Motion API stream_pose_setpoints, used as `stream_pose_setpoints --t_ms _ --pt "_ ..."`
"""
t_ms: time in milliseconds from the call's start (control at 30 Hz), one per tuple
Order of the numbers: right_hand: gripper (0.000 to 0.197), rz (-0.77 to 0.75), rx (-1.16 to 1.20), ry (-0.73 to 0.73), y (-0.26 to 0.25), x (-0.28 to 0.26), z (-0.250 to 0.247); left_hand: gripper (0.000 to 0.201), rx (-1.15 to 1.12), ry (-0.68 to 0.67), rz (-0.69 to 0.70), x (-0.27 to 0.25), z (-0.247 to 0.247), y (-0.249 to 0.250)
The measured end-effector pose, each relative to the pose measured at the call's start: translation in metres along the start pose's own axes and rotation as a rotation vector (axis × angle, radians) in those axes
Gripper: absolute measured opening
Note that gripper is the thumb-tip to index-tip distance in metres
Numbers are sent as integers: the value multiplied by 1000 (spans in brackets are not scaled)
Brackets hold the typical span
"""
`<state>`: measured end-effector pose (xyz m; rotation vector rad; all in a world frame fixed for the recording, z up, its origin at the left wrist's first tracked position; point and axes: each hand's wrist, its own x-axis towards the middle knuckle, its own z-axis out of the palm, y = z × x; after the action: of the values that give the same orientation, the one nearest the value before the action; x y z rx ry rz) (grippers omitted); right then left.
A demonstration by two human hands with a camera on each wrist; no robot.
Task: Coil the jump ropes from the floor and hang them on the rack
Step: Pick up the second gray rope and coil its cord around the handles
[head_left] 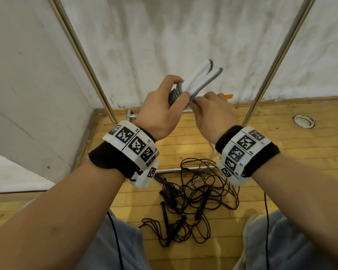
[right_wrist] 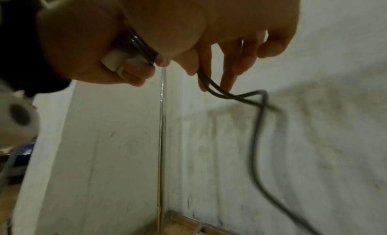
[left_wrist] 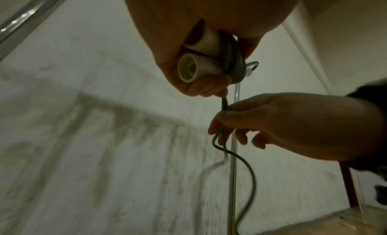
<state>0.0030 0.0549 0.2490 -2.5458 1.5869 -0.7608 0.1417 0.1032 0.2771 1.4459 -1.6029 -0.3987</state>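
Though gripped, handles (head_left: 198, 78) angled up-right.

Stained white walls (head_left: 174, 36) meet in a corner. Wood plank floor (head_left: 281, 152), with a round fitting (head_left: 303, 121) set in it.

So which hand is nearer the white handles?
Left. The left hand grips the white handles; the right hand pinches the grey cord just below them.

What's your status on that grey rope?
Left hand grips white handles, coil wrapped. Right hand pinches grey rope tail. Dark ropes tangled on floor.
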Motion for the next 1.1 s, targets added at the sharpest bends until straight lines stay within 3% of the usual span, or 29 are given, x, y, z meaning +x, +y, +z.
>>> stream_pose_setpoints --t_ms 67,233,300,433,600,800,900,1033,1100 --pt "24 85 196 -82 -3 3 0 18 15 -17 25 -1 3 5" --pt "15 282 1193 -555 -13 -1 3 15 -109 64 -43 7 -1 10" --pt "16 337 1274 -542 -8 1 4 12 -145 77 -64 10 -6 6" --pt "25 411 1316 -321 -4 7 6 8 -210 106 -68 13 -11 1" --pt "28 404 1215 -207 -9 5 7 11 -185 130 -66 13 -14 0" --pt "23 112 727 -157 -3 0 -1 10 -59 131 -67 14 -20 -6" --pt "32 22 540 -190 -2 -3 -3 19 -14 97 -95 13 -20 -10" --pt "26 -2 409 -254 -3 -2 -8 23 126 52 -129 15 -19 -21" --pt "33 -16 339 -257 -3 -4 -12 26 219 34 -123 15 -17 -28"
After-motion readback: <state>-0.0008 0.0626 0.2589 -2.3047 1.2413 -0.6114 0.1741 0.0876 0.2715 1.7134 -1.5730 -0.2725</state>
